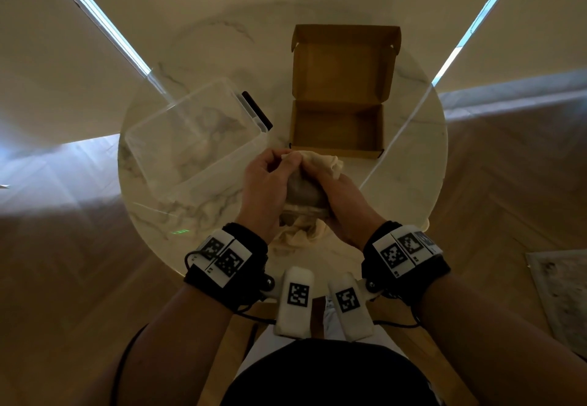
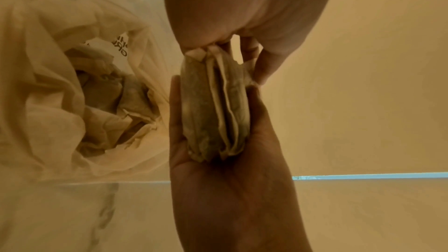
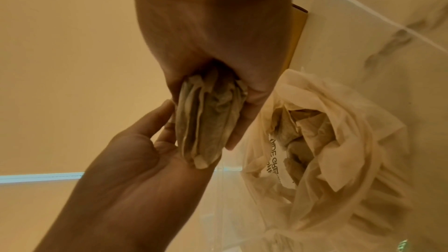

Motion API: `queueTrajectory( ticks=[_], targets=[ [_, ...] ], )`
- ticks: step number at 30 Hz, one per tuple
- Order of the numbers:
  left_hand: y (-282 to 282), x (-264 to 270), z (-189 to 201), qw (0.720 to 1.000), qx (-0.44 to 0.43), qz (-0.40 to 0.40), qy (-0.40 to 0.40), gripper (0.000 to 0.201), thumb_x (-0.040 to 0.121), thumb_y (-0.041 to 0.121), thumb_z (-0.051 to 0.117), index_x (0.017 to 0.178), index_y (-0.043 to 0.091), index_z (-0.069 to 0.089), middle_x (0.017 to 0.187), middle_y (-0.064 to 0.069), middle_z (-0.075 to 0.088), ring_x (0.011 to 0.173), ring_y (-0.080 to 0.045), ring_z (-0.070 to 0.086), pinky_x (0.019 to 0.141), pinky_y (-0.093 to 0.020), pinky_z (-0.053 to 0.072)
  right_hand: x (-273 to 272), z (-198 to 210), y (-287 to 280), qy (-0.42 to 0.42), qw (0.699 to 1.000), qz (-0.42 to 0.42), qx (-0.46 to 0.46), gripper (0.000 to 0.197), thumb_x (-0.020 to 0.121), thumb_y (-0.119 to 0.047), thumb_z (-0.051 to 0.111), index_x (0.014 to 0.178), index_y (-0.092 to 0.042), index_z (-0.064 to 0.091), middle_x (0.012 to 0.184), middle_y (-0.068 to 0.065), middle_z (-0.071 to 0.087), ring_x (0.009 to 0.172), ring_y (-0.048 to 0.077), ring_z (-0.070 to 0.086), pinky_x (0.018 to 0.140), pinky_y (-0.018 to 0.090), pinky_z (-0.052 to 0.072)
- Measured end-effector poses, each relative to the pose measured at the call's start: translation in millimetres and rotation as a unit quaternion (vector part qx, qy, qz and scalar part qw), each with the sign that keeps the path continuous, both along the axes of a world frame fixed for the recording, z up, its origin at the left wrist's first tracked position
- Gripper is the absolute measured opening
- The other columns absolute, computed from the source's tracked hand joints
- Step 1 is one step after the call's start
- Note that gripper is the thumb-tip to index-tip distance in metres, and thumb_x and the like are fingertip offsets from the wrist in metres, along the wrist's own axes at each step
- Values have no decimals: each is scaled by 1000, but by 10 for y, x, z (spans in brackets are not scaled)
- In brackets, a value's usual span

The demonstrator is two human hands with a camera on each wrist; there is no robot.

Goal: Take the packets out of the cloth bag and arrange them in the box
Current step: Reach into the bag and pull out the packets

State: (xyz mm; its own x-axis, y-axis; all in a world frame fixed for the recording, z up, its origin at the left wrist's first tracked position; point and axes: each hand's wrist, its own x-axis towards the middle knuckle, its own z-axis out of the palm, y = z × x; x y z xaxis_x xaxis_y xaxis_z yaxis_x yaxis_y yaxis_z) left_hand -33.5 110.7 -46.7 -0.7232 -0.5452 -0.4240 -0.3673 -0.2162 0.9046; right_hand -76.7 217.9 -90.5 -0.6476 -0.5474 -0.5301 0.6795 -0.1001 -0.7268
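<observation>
Nearest you, at the lower middle of the head view, your left hand [image 1: 265, 183] and right hand [image 1: 333, 195] meet over the cloth bag [image 1: 298, 234], both curled around one stack of packets [image 2: 214, 110]. The left fingers [image 2: 261, 68] pinch its top edge while the right palm cups it from below, probably squaring the bundle so it goes in flat. More packets [image 3: 298, 141] remain in the bag's open mouth, which sags on the counter [image 1: 409, 164]. A white tag inside the bag carries black print, cut off and unreadable. Left of centre sits a clear plastic tub [image 1: 190, 132]. Beyond your hands, at upper centre, the cardboard box [image 1: 336, 126] waits with its lid folded back, nothing visible inside.
</observation>
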Motion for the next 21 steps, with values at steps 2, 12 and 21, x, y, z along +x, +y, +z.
queueTrajectory(
  ticks=[2, 12, 21],
  targets=[
    [-32, 12, -29, 999, -43, -16, 4, 14, 90, 28, 64, 97, 17, 66, 101, -5, 69, 97, -21, 65, 84, -43, 57, -23, 4, 22, 2, 1000, 2, 4, 38, 96, -33, 57, 127, -10, 60, 119, 16, 68, 109, 30, 66, 92, 44, 55],
    [-34, 168, -230, 984, -125, -114, -61, 42, 71, 59, 61, 106, 34, 59, 107, 6, 65, 99, -15, 65, 83, -46, 57, -75, 41, 45, -4, 1000, -19, -14, 38, 96, -26, 58, 125, -2, 59, 119, 19, 68, 107, 31, 68, 79, 37, 60],
    [-110, 111, -217, 994, -99, -47, -29, 17, 92, 30, 60, 106, 19, 62, 98, 5, 65, 85, -6, 63, 57, -14, 50, -78, -12, 53, -6, 999, -40, 4, 20, 97, -27, 56, 106, -12, 66, 104, 12, 73, 90, 24, 71, 67, 32, 60]
  ],
)
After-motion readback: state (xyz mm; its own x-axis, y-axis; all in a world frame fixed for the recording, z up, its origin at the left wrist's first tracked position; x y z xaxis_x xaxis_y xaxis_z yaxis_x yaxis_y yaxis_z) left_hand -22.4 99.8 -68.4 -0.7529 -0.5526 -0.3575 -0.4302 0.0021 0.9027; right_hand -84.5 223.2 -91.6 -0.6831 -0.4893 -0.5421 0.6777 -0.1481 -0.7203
